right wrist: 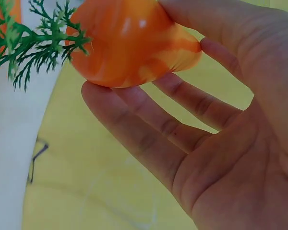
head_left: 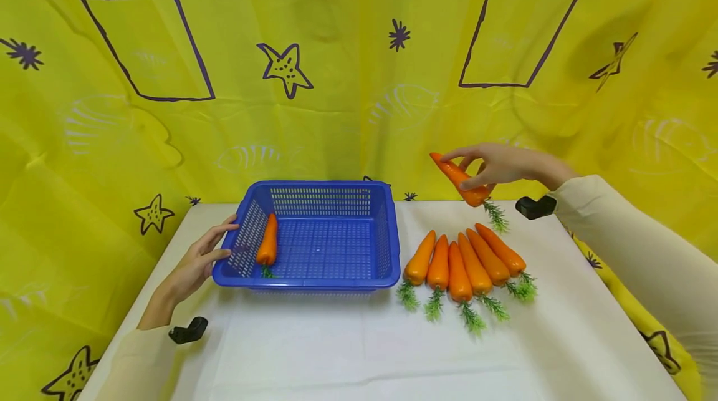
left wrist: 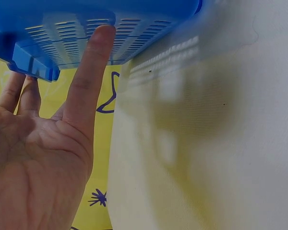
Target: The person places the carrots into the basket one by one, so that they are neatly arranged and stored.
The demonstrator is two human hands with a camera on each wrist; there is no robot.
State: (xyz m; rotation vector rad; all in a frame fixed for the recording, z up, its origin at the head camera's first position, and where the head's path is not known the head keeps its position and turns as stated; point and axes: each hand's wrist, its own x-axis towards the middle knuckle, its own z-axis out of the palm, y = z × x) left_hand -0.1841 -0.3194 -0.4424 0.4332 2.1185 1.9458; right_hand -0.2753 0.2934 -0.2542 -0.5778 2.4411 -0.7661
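Note:
My right hand (head_left: 496, 164) holds an orange carrot (head_left: 457, 178) with a green leafy top, raised above the table's far right. In the right wrist view, thumb and fingertips pinch the carrot (right wrist: 129, 43) from opposite sides. A blue plastic basket (head_left: 305, 283) with slotted walls stands left of centre, one carrot (head_left: 269, 242) lying along its left inner side. At the basket's left end my left hand (head_left: 193, 264) touches the rim with spread, fairly straight fingers. The left wrist view shows one straight digit of that hand (left wrist: 38, 158) against the slotted wall.
Several carrots (head_left: 460, 273) lie fanned out side by side to the right of the basket, leafy tops toward the near edge. A white cloth (head_left: 359, 351) covers the table. Behind it hangs a yellow patterned curtain (head_left: 336, 126).

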